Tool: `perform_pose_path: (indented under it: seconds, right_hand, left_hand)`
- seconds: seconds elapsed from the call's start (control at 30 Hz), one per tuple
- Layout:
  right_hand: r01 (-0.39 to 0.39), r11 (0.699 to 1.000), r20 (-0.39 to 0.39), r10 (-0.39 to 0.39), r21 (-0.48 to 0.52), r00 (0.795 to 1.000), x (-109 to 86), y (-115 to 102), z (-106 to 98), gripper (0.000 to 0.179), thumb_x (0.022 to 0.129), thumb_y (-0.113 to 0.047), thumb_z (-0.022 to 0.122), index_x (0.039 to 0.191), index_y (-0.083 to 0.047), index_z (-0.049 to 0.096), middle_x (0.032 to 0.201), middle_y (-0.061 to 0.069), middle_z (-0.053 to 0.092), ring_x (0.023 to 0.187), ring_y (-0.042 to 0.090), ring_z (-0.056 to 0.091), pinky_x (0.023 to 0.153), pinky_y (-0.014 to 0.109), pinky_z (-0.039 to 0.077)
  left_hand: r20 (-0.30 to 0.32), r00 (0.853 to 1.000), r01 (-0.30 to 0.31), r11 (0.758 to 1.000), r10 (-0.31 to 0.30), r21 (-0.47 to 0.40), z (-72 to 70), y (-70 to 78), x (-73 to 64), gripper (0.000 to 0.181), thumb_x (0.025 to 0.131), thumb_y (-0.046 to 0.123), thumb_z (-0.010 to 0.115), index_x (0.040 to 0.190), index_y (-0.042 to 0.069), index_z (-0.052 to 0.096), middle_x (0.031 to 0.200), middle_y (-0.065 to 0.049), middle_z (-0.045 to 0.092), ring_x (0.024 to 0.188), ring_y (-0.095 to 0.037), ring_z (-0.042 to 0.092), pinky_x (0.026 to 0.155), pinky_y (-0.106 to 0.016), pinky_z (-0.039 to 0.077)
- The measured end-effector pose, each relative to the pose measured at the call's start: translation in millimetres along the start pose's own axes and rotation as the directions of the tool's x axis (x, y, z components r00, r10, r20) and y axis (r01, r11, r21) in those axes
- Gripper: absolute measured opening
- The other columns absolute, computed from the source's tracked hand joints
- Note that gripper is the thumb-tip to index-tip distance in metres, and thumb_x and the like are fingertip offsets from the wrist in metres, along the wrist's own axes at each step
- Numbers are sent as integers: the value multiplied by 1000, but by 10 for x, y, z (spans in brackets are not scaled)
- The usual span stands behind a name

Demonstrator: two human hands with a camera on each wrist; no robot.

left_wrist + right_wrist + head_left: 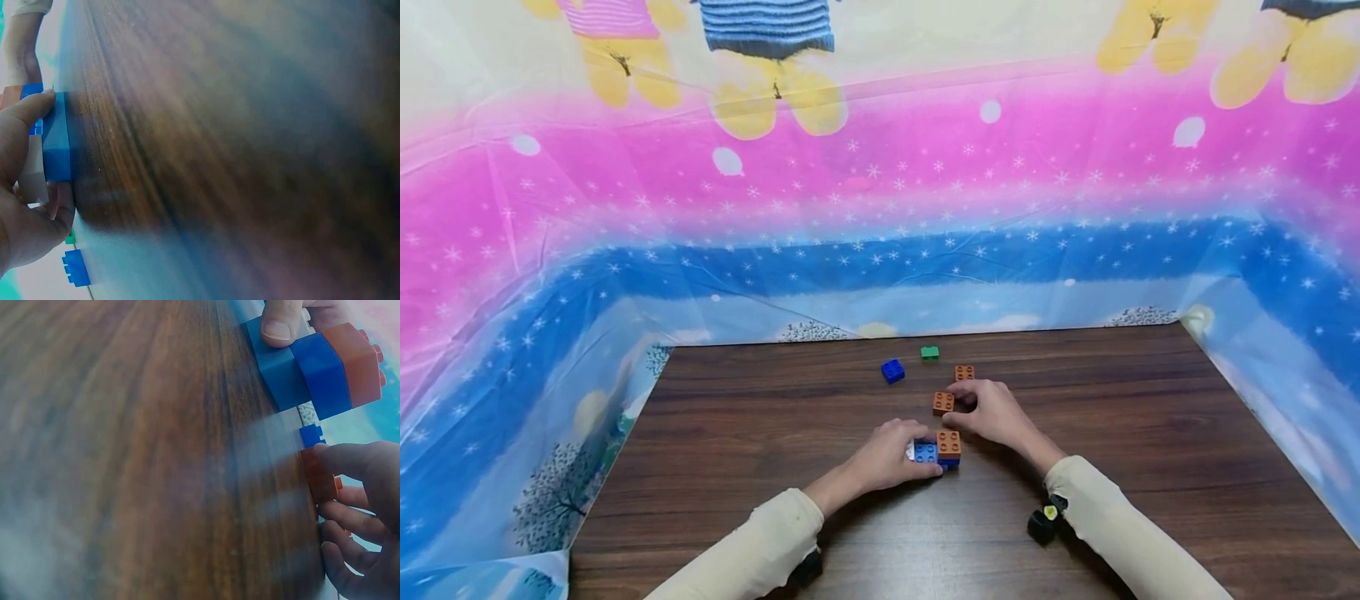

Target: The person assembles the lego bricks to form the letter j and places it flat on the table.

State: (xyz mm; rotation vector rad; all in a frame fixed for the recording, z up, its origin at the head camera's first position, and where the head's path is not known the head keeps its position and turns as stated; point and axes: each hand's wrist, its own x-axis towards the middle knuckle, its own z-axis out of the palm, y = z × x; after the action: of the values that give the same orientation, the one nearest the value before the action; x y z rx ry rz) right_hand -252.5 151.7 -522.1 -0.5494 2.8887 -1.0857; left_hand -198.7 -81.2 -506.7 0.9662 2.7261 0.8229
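Brick cluster (938, 451) of blue and orange, gripped by the left hand (887, 457); at its 12 o'clock, right hand (992, 412) pinches an orange brick (943, 402).

Head view: left hand (891, 457) covers the near-left part of the block cluster (938, 450); a white piece (910, 452) shows only as a sliver under the fingers. Right hand (992, 410) hides the right side of the orange brick (943, 402). Both wrist views: table surface (237, 144) heavily blurred. Left wrist view: the hand is cut off by the left edge. Right wrist view: the fingers (350, 531) run out at the right edge.
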Motion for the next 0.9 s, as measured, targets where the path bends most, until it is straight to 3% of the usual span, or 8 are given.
perform_pose_path:
  seconds: [0.53, 0.9]
  right_hand:
    - [-2, 998, -9, 2, -66, 1000, 64, -44, 46, 51, 81, -34, 88, 125, -12, 73, 101, 0, 71, 87, 13, 62, 78, 38, 53]
    - [13, 996, 4, -12, -89, 1000, 61, -52, 39, 42, 85, -29, 85, 122, -12, 74, 102, 1, 71, 89, 15, 63, 79, 41, 53]
  left_hand:
    - [1, 1000, -8, 1000, 8, -14, -9, 6, -3, 45, 89, 44, 79, 123, 16, 72, 110, 6, 72, 92, -6, 57, 81, -26, 47]
    - [1, 1000, -2, 1000, 2, -4, -1, -6, -10, 49, 89, 46, 78, 126, 15, 71, 113, 4, 71, 95, -8, 58, 82, -28, 48]
